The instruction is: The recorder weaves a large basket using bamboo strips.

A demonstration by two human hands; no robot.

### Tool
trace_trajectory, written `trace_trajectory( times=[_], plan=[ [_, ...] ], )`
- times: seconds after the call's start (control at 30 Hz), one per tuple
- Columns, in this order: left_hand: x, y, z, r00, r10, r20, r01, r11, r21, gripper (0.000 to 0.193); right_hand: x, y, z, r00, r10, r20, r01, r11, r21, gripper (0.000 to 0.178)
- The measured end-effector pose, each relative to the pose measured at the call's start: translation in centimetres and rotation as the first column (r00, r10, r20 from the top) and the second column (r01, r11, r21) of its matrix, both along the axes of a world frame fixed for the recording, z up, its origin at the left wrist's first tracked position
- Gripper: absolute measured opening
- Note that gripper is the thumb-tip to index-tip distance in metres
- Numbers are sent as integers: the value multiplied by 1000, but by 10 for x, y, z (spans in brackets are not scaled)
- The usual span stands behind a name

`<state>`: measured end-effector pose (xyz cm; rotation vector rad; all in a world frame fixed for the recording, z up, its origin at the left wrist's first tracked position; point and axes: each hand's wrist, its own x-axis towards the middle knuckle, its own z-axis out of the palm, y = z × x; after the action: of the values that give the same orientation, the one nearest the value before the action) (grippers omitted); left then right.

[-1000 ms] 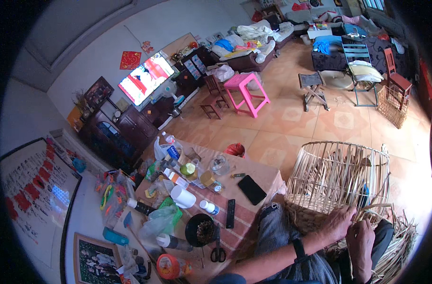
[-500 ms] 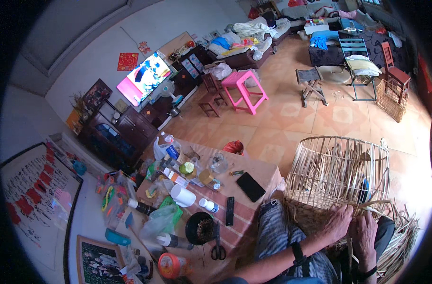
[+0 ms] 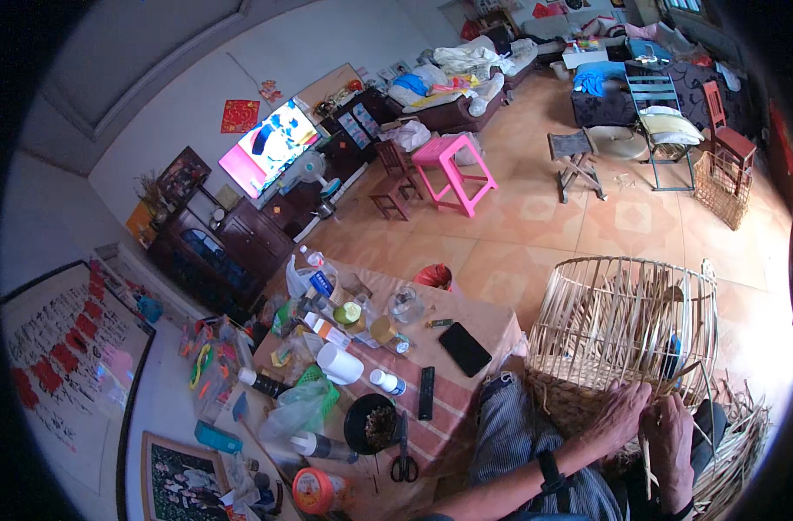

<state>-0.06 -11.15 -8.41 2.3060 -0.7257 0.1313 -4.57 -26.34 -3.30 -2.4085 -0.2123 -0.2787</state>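
A half-woven straw basket [image 3: 579, 375] leans against my lap, its lower band tightly plaited and its tall stakes standing bare above. My left hand [image 3: 618, 415] is closed at the basket's near edge, its fingertips pinching the dry straw there. Close beside it, my right hand [image 3: 672, 438] is closed as well, with a flat straw strip [image 3: 647, 460] hanging down between the two hands. Another strip end sticks up to the right above my fingers. The exact hold of the fingertips is partly hidden by the knuckles.
Loose straw [image 3: 744, 451] lies heaped at my right. On the left a table [image 3: 414, 347] carries a phone [image 3: 464, 349], a remote control [image 3: 426, 393], scissors [image 3: 403, 451], a black bowl [image 3: 369, 425] and several bottles. A pink stool [image 3: 453, 174] and a folding stool [image 3: 574, 165] stand beyond.
My right hand has shifted slightly down beside the left, which stays at the basket's edge. The strip end at the right now points more upward. The whole view has shifted a little.
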Motion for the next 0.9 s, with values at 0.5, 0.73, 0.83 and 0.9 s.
trace_trajectory(
  times=[0.5, 0.73, 0.83, 0.9],
  plan=[
    [3, -2, 4, 1000, -11, -19, 12, 997, 75, 15, -12, -11, -1, 996, -86, 29, 86, 996, -6, 15],
    [6, -2, 4, 999, -23, -25, 25, 998, 60, 14, 0, -19, 2, 969, 2, 246, 48, 979, -198, 15],
    [4, -1, 5, 999, -10, -31, 10, 1000, 23, 14, -2, -10, -10, 967, -26, 253, 44, 997, -64, 17],
    [3, -1, 6, 999, 2, -34, -2, 1000, 11, 13, -9, -5, -16, 995, -98, 35, 93, 989, 115, 18]
  ],
)
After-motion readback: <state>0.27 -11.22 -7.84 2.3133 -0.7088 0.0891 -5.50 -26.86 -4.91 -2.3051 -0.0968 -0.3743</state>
